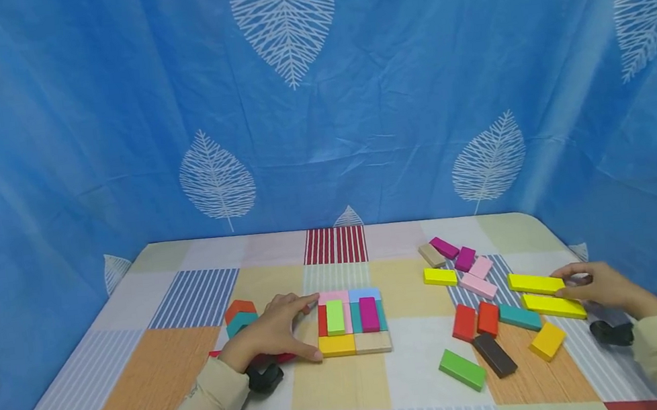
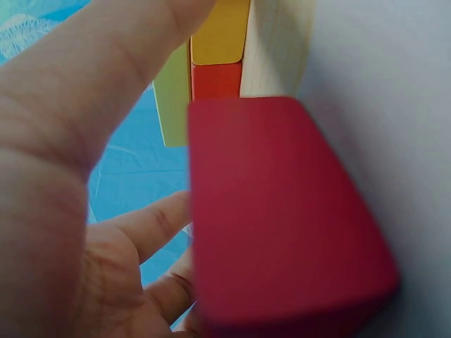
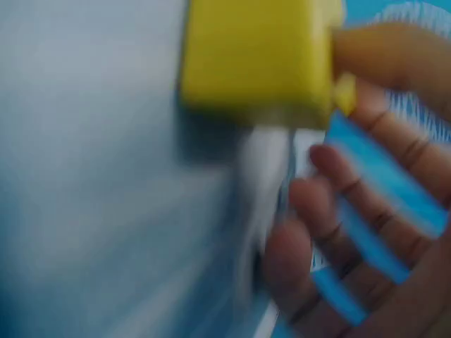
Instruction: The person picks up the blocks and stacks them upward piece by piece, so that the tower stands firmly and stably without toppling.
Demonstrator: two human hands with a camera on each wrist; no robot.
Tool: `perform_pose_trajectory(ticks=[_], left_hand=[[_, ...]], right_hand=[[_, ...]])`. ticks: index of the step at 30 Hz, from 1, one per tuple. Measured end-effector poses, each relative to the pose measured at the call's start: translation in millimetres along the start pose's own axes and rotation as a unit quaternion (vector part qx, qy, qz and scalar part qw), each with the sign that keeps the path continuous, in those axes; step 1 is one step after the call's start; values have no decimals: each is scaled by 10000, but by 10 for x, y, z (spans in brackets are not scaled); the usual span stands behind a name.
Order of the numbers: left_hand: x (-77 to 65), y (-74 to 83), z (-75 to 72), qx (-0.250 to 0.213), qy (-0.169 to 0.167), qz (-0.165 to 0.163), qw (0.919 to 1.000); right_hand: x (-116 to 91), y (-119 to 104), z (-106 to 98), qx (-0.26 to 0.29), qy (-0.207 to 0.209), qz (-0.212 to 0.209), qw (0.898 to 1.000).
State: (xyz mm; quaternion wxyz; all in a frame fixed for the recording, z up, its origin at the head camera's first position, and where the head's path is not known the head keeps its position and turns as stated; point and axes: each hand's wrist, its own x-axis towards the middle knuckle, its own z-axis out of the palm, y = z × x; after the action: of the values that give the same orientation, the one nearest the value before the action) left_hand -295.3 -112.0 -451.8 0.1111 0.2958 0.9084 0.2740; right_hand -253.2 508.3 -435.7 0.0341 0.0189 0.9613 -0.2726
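Note:
My left hand (image 1: 273, 336) is spread at the left side of a flat arrangement of coloured blocks, thumb and index finger near its left corners. On top of it lie a light green block (image 1: 334, 317) and a magenta block (image 1: 369, 314). A yellow block (image 1: 338, 346) is at its front. A red block (image 2: 282, 204) stands close before the left palm. On the right, my right hand (image 1: 602, 285) pinches the right end of the farther long yellow block (image 1: 534, 283) between thumb and index finger. Beside it lies another long yellow block (image 1: 553, 306); the right wrist view is blurred.
Several loose blocks lie left of my right hand, among them a teal block (image 1: 520, 317), a dark brown block (image 1: 494, 355), a green block (image 1: 462, 370) and a red block (image 1: 463, 322). An orange block (image 1: 239, 308) and a teal block (image 1: 241, 323) are behind my left wrist.

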Motion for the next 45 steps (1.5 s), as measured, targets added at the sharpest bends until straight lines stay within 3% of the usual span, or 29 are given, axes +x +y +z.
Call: perform_pose_trajectory(ticks=[7, 12, 19, 24, 35, 41, 45], left_hand=[[-4, 1, -8, 0, -7, 1, 10000], [-12, 10, -9, -3, -12, -26, 10000], [-27, 24, -4, -40, -8, -30, 10000], [-29, 24, 8, -38, 13, -47, 10000], [-37, 26, 18, -59, 35, -43, 10000], [-22, 16, 33, -26, 55, -49, 10000], [-17, 12, 33, 2, 75, -56, 10000]], right_hand=[[-90, -128, 33, -438, 944, -545, 9931], [-147, -323, 49, -438, 1436, -899, 9846], [-193, -660, 89, -180, 1672, -1341, 9766], [-194, -881, 179, -49, 1959, -1936, 9613], [-94, -1262, 394, 445, 2051, -3099, 9273], [-70, -1436, 492, 639, 1875, -3236, 9252], [-71, -1563, 554, 819, 1690, -3159, 9300]])
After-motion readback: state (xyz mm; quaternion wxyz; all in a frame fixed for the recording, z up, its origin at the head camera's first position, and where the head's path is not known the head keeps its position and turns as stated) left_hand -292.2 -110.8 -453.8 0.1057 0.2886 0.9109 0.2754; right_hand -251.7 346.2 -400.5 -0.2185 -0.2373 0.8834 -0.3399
